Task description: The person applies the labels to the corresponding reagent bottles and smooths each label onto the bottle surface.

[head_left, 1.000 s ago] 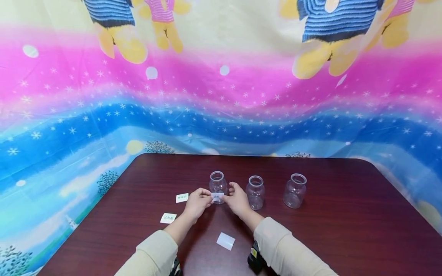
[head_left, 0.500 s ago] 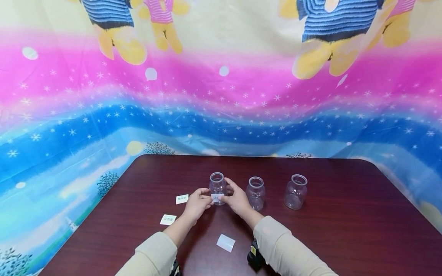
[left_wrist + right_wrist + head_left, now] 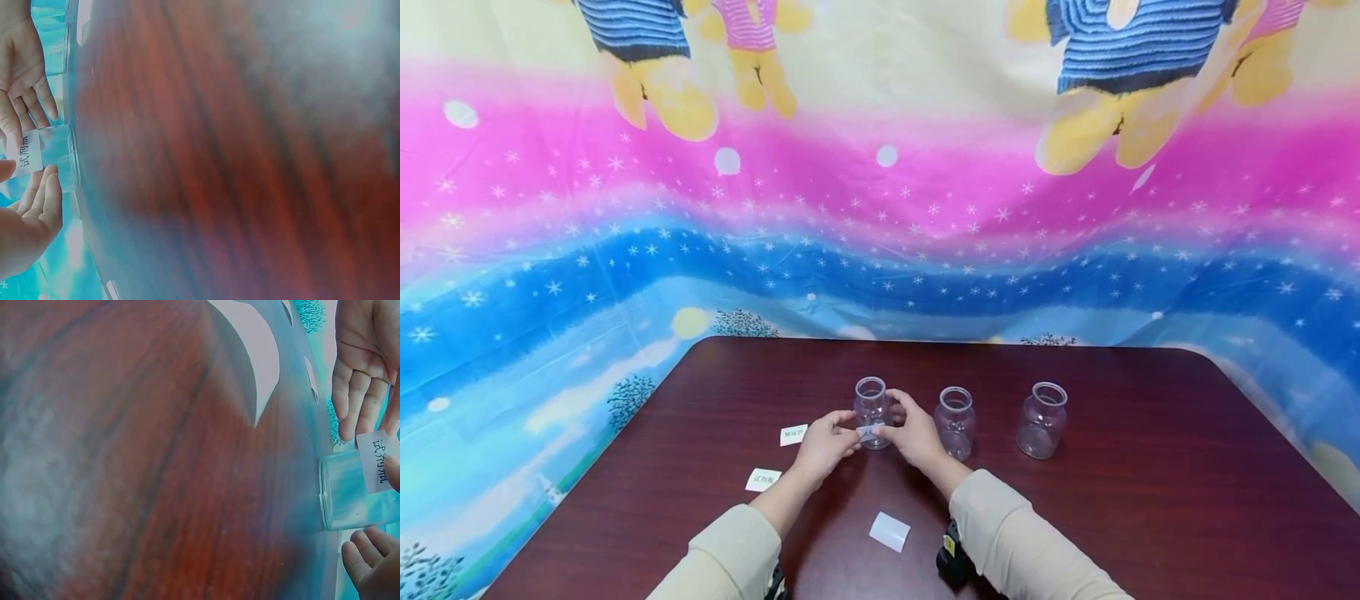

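Observation:
A small white label with printed characters is held across the front of a clear glass jar. My left hand pinches the label's left end between thumb and finger. My right hand has its thumb on the label's right end, and its other fingers lie along the jar's right side. In the left wrist view the label lies over the jar's wall, and in the right wrist view the jar shows behind it. Whether the label sticks to the glass I cannot tell.
Two more clear jars stand to the right, a middle one and a far one. Two printed labels lie left, one farther and one nearer. A blank white paper piece lies on the dark wooden table in front.
My right fingers have come in against the jar's right side. The label has tipped and looks narrower in the head view. My left hand has barely moved.

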`<state>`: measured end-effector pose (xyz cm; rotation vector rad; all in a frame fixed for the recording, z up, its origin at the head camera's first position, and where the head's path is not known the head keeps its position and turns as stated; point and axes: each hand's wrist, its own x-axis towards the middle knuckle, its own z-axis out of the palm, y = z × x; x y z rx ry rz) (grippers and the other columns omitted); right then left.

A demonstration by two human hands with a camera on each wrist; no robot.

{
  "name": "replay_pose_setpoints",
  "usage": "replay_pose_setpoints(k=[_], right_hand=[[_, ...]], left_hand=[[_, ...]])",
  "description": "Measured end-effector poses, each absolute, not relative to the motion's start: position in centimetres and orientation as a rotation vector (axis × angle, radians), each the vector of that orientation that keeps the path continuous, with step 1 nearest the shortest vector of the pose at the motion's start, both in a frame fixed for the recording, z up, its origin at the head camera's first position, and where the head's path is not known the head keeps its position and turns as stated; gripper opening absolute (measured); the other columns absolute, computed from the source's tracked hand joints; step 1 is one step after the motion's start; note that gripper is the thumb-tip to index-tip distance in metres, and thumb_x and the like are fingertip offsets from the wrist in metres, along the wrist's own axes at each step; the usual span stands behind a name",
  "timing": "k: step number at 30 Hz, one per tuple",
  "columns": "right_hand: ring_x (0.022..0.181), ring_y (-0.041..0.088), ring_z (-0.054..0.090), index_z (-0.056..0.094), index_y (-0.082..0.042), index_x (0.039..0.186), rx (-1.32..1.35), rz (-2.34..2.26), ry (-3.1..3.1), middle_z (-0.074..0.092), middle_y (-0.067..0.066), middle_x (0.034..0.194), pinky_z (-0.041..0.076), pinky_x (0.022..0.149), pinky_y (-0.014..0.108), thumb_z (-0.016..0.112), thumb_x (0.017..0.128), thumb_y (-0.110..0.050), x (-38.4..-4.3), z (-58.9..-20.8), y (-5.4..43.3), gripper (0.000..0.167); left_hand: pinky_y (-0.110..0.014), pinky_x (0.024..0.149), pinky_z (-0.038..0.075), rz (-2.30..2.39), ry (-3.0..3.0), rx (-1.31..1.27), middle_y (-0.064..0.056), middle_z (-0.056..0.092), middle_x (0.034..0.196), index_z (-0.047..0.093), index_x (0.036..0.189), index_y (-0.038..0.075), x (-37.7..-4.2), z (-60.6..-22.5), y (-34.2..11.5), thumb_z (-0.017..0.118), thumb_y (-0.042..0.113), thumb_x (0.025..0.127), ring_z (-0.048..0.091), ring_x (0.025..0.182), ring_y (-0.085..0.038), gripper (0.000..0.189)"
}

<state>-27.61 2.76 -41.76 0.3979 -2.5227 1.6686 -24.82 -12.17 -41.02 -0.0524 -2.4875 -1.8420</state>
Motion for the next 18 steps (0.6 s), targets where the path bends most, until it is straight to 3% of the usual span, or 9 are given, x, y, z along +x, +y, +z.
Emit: replay_pose_setpoints(k=[10, 18], right_hand=[[0.096, 0.029, 0.053, 0.043, -0.009, 0.119, 0.422, 1.716, -2.541, 0.055, 0.018, 0.105, 0.047, 0.073, 0.034, 0.068, 0.072, -0.008, -27.3, -41.6, 2.7, 0.053], [0.094, 0.028, 0.054, 0.044, -0.006, 0.116, 0.462, 1.769, -2.507, 0.056, 0.018, 0.102, 0.047, 0.072, 0.033, 0.068, 0.071, -0.006, -27.4, -41.6, 2.5, 0.051]], left_hand=[[-0.03, 0.059, 0.049, -1.703, -2.633, -0.08, -0.013, 0.062, 0.076, 0.053, 0.108, -0.006, -25.3, -40.5, -13.1, 0.066, 0.011, 0.074, 0.061, 0.068, -0.025, 0.04], [-0.035, 0.074, 0.045, -1.431, -2.759, -0.288, -0.013, 0.059, 0.096, 0.05, 0.113, -0.002, -26.5, -39.9, -13.8, 0.072, 0.019, 0.068, 0.056, 0.09, -0.025, 0.054]])
